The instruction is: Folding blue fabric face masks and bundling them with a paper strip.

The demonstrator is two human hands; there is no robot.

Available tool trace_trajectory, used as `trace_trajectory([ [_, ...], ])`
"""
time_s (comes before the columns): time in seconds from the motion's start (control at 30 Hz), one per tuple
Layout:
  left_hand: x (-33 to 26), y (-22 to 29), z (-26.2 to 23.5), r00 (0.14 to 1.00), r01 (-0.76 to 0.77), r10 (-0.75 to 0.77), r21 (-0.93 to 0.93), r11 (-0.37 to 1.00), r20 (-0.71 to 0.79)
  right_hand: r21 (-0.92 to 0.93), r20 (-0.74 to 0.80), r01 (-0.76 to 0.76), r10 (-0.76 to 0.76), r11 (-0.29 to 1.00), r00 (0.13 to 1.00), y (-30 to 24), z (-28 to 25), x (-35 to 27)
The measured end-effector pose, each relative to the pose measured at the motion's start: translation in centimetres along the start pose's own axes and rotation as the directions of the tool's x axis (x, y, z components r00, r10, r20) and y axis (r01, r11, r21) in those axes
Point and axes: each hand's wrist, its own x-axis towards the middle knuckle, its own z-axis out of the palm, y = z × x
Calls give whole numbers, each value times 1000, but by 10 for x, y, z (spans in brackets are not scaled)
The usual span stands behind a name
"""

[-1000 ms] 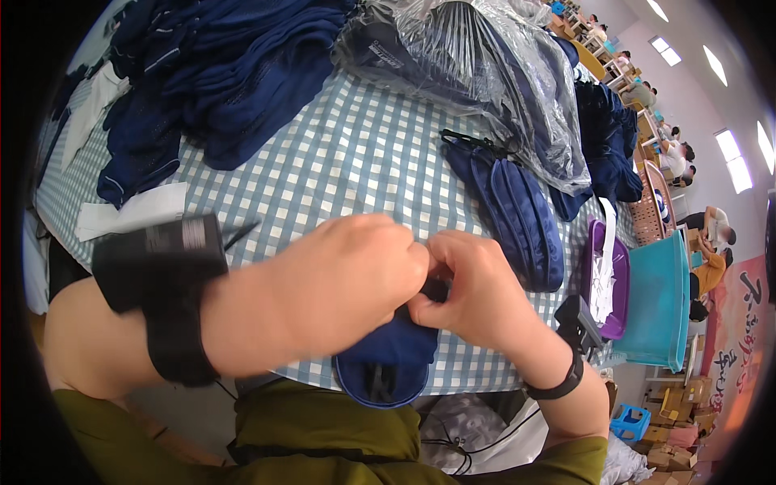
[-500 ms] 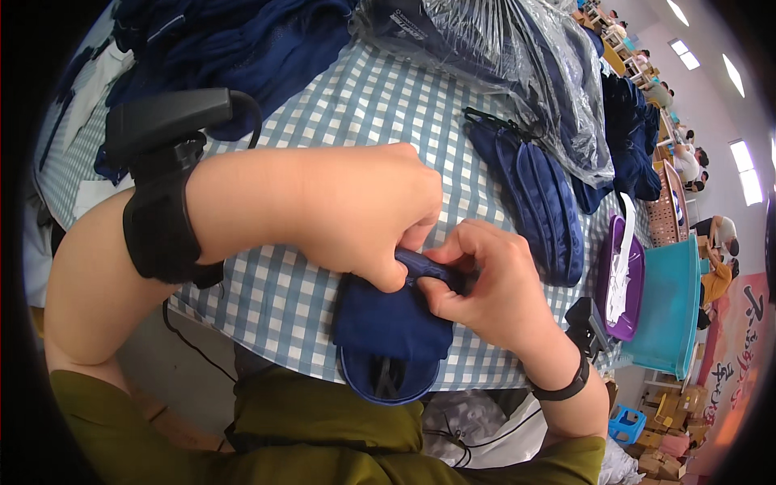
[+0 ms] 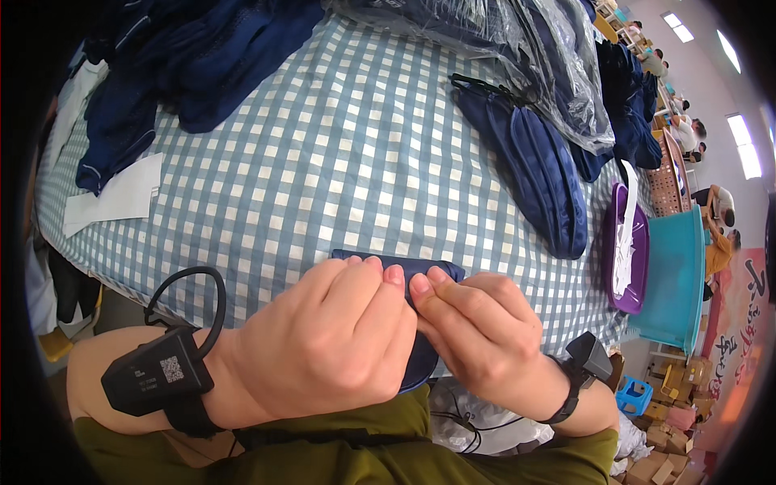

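Observation:
A navy fabric piece point(image 3: 422, 364) with a rounded near end lies at the near edge of the checked table, largely covered by my hands. My left hand point(image 3: 331, 331) is closed, its thumb and fingertips at the fabric's upper part. Beside it, my right hand point(image 3: 485, 323) pinches the same piece, its fingertips almost meeting the left ones. What exactly lies between the fingertips is hidden. Farther right rests a stack of similar navy pieces point(image 3: 525, 170) with a black cord at its far end.
Navy garments point(image 3: 202, 65) lie far left, near white paper point(image 3: 121, 194). A clear plastic bag point(image 3: 566, 105) covers navy goods at the back. On the right stand a purple tray point(image 3: 638, 275) with white strips point(image 3: 624, 250), a teal bin point(image 3: 671, 275) and a pink basket point(image 3: 671, 186).
Both hands have turned so their backs face up, and the left forearm has dropped nearer to me. Their fingertips have come side by side on the navy fabric piece. The view has shifted slightly.

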Motion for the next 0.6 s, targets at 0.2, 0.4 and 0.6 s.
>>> trace_trajectory([
  [0.2, -8, 8, 7, 994, -97, 104, 214, 972, -24, 379, 209, -426, 373, 821, 904, 14, -5, 12],
  [0.4, -1, 8, -24, 987, -39, 39, 0, 999, 156, 415, 122, -378, 361, 828, 925, 12, 2, 11],
  [0.6, 72, -52, -29, 813, 210, -6, -283, 936, 582, 386, 114, -362, 346, 848, 931, 12, 1, 9],
])
